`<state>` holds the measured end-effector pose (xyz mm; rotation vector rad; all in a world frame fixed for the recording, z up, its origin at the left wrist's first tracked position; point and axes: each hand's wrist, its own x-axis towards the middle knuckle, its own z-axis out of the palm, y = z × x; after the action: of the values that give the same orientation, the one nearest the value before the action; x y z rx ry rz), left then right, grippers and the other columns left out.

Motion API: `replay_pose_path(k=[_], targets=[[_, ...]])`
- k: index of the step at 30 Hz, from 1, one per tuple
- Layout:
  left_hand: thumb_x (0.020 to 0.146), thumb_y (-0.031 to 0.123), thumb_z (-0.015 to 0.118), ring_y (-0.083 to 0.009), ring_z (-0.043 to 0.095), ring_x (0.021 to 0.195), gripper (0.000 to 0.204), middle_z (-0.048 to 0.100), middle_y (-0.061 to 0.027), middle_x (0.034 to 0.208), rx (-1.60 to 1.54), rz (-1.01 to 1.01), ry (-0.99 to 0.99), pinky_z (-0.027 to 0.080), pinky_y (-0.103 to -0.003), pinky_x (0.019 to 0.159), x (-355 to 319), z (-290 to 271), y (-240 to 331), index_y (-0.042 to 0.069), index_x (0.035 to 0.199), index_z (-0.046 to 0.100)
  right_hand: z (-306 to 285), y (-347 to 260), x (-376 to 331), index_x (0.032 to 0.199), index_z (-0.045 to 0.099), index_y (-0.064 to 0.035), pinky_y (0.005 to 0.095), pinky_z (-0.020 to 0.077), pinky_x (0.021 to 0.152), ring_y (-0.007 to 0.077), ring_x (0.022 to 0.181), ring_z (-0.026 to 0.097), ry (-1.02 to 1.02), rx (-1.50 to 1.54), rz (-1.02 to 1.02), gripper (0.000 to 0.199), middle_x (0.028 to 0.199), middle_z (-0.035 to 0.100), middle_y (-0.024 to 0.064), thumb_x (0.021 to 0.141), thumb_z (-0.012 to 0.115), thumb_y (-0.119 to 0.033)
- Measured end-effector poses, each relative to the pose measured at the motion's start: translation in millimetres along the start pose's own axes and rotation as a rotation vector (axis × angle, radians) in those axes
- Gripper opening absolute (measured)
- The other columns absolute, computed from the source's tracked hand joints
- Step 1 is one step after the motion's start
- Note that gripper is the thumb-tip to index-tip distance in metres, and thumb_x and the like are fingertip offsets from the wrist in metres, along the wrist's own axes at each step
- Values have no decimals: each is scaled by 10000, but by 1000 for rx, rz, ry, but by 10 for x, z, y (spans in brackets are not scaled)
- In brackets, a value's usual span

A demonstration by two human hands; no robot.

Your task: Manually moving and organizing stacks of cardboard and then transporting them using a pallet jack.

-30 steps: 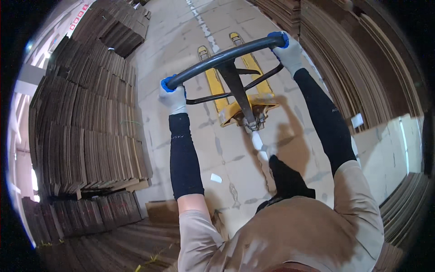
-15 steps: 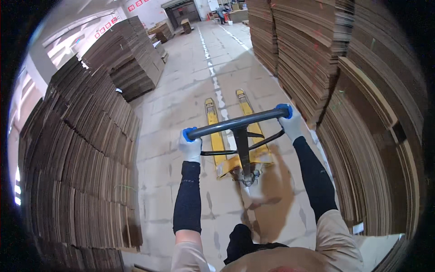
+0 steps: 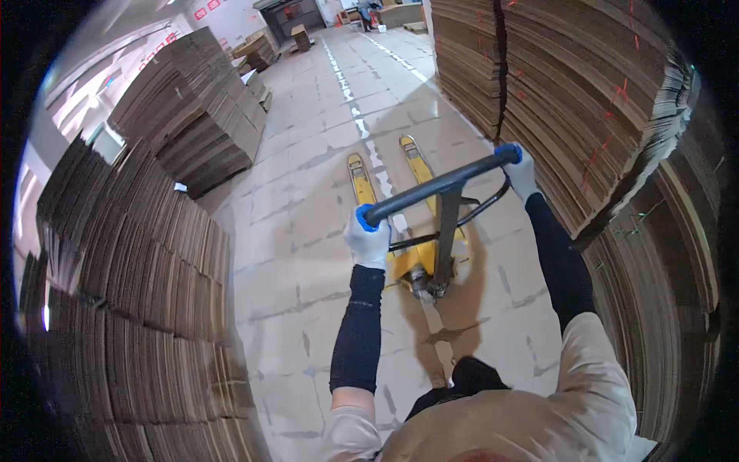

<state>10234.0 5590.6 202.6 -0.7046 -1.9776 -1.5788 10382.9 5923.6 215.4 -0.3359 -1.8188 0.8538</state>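
Both my hands grip the dark handle bar [image 3: 443, 185] of a pallet jack. My left hand [image 3: 368, 237], in a white glove with blue fingers, wraps the bar's near left end. My right hand [image 3: 519, 171], gloved alike, closes round its far right end. The handle tilts up to the right, above the yellow jack body [image 3: 419, 258]. Two yellow forks [image 3: 360, 179] point ahead along the floor and carry nothing. Part of the body and the forks' near ends are hidden behind the handle and its shaft.
Tall cardboard stacks [image 3: 146, 269] line the left side, with another stack [image 3: 204, 123] farther on. High cardboard piles [image 3: 570, 100] stand close on the right. A worn white line [image 3: 346, 92] runs along the tiled floor. Far ahead, a person [image 3: 366, 15] stands near a dark doorway [image 3: 296, 23].
The handle has swung right and tilted more, its right end higher. Both hands moved with it, still gripping. The stacks alongside have slid nearer as I move forward.
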Motion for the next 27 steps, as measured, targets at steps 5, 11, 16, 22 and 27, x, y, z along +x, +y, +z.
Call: replay_pose_path(k=[5,11,16,22,27], targets=[[643,70,669,-264,629,651,208,624,-117,702,144,75,-36,486,-335,617,1143,620,-862,75,836,593,1138,740,821,848,617,-42,230,443,666,86,716,563,59,44,96,179,767,629,29,688,582,30],[693,35,661,-180,611,611,159,612,-73,708,-43,52,11,487,-293,582,2409,1503,-2042,56,821,569,2362,1436,1980,884,605,-35,226,456,665,86,742,577,137,71,44,192,795,626,35,703,564,15],[710,34,673,-133,578,543,157,579,-61,627,-196,-334,-103,477,-283,546,3473,2239,-2535,52,821,563,3313,2100,2908,867,612,-42,209,443,658,64,722,552,31,58,207,181,792,612,10,697,583,12],[688,68,682,-179,595,576,128,587,-79,630,-17,2,96,473,-304,581,4693,3209,-3546,50,769,585,4474,3151,4106,869,613,-37,230,456,647,100,705,578,42,143,160,206,785,628,28,673,594,25],[635,66,688,-246,596,603,191,592,-105,669,-104,-133,31,471,-320,592,5469,3998,-4349,56,799,591,5415,3930,5032,880,608,-31,232,458,670,89,723,571,62,123,64,204,797,630,28,695,564,45]])
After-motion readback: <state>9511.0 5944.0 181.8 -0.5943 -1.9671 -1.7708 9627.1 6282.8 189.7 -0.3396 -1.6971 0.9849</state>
